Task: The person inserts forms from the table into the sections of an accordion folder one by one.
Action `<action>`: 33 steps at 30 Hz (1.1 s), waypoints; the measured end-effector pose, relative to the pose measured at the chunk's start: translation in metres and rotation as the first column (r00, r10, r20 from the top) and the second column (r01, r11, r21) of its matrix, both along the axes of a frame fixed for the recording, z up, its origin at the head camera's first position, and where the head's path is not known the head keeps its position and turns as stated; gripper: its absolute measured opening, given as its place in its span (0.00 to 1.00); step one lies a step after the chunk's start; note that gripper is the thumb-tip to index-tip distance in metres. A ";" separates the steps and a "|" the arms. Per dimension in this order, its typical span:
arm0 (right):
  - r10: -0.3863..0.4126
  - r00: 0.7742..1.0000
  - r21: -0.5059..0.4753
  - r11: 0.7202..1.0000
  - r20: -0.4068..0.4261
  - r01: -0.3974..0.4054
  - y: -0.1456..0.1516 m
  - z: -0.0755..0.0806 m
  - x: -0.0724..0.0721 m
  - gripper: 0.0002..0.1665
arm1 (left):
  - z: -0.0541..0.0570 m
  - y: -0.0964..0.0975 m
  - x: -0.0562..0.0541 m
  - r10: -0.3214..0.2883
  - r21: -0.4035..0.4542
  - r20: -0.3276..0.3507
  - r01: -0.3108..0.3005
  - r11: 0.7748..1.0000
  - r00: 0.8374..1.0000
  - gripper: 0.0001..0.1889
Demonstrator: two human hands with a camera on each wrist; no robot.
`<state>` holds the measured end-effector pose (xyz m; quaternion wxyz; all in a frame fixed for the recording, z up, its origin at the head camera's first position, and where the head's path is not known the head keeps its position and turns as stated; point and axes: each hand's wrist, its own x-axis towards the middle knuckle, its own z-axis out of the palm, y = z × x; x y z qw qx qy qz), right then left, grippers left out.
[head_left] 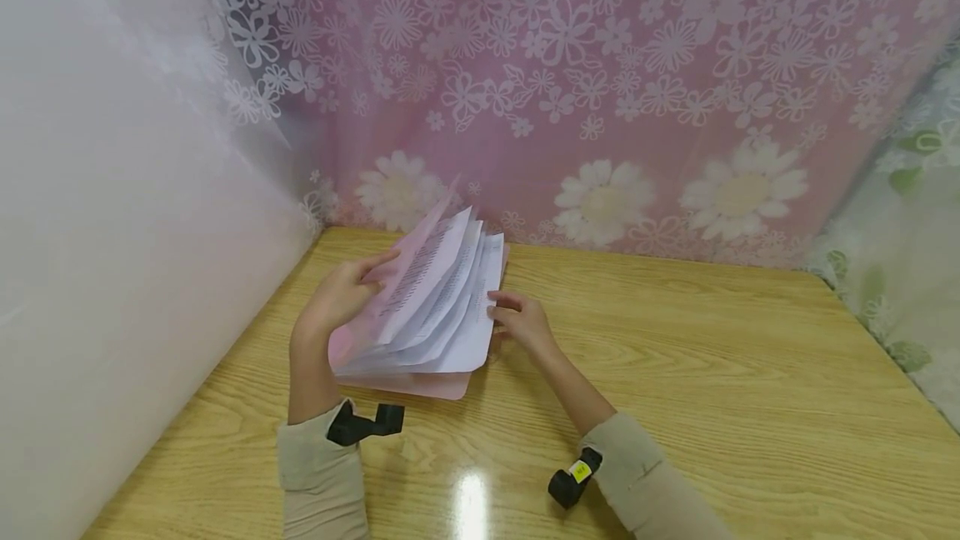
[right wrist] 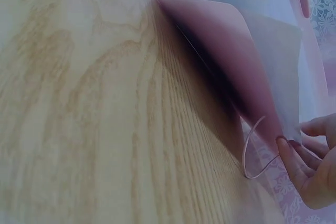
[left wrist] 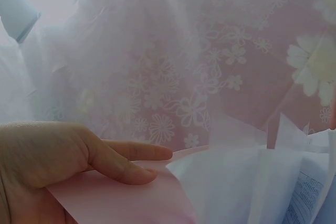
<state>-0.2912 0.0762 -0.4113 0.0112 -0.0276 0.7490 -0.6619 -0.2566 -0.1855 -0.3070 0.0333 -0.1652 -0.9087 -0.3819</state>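
A pink folder [head_left: 438, 387] stands partly open at the left of the table, its printed white pages [head_left: 480, 307] fanned apart. My left hand [head_left: 337, 298] pinches the raised pink front cover [left wrist: 126, 198] between thumb and fingers, as the left wrist view shows. At the folder's right edge, my right hand [head_left: 527, 325] holds the back cover [right wrist: 231, 35] and a page between thumb and fingertips. A thin pale cord [right wrist: 245, 156] loops out from the back cover beside the right fingers. The folder's spine is hidden behind the left hand and pages.
Beneath the folder lies a wood-grain table [head_left: 720, 373]. A pink floral curtain [head_left: 525, 65] hangs along the back edge, and a white sheet [head_left: 150, 190] borders the left side. Black wrist mounts [head_left: 367, 423] sit on both sleeves.
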 end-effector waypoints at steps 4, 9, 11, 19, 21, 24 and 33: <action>-0.038 0.999 0.013 0.999 -0.025 0.038 0.003 0.000 -0.004 0.16 | 0.000 0.000 0.000 -0.001 -0.003 -0.005 0.001 1.000 1.000 0.26; -0.016 0.999 -0.007 1.000 -0.044 0.016 0.003 -0.001 -0.005 0.16 | 0.000 0.000 0.000 -0.004 -0.001 -0.004 0.004 1.000 1.000 0.26; -0.001 0.998 -0.005 1.000 -0.056 0.001 0.003 -0.002 -0.005 0.16 | 0.000 0.000 0.000 -0.005 0.002 -0.002 0.005 1.000 1.000 0.26; 0.008 0.999 0.011 1.000 -0.047 -0.007 -0.005 -0.003 -0.005 0.15 | 0.000 0.000 0.000 -0.007 -0.001 -0.003 0.007 1.000 1.000 0.26; 0.001 0.999 -0.003 1.000 -0.046 -0.002 -0.008 -0.005 -0.006 0.15 | 0.000 0.000 0.000 -0.007 -0.004 -0.005 0.007 1.000 1.000 0.26; 0.009 0.999 -0.028 1.000 -0.047 -0.011 -0.011 -0.007 -0.008 0.15 | 0.001 0.000 0.001 -0.009 -0.004 -0.002 0.009 1.000 1.000 0.26; -0.003 0.999 -0.037 0.999 -0.038 0.002 -0.019 -0.007 -0.008 0.16 | 0.001 0.000 0.000 -0.012 -0.014 -0.007 0.012 1.000 1.000 0.26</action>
